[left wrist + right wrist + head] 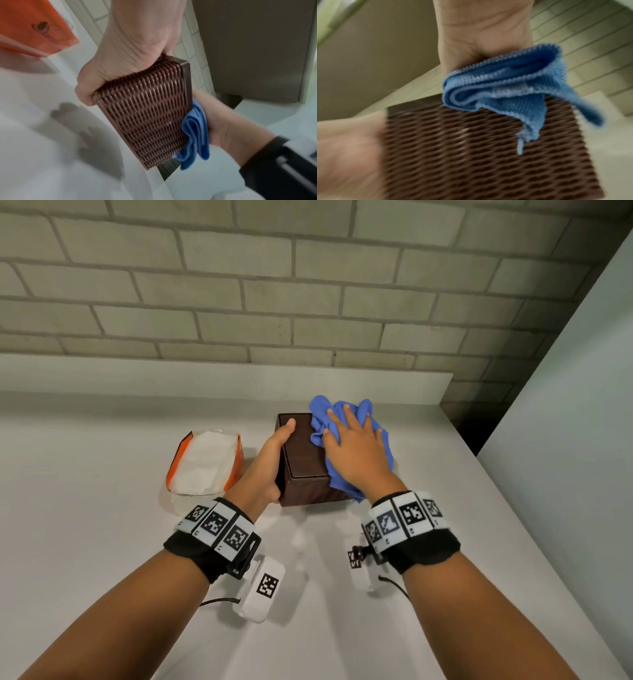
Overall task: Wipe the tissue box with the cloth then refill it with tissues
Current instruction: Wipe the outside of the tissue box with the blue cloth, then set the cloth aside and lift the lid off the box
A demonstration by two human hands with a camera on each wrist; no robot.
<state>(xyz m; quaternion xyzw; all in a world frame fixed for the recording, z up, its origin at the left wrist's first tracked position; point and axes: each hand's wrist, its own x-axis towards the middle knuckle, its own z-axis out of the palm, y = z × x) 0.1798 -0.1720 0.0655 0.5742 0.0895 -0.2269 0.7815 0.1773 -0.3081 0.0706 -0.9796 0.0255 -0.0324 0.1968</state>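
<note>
A dark brown woven tissue box stands on the white counter. My left hand grips its left side, thumb on the top and fingers down the side wall. The ribbed weave of the tissue box fills the left wrist view. My right hand lies flat with spread fingers on a crumpled blue cloth, pressing it onto the box's top right part. The blue cloth hangs over the box in the right wrist view. An opened orange and white tissue pack lies left of the box.
A pale brick wall rises behind a raised ledge at the back of the counter. A grey panel stands at the right, with a dark gap beside the counter's right edge. Bare counter lies in front of the box.
</note>
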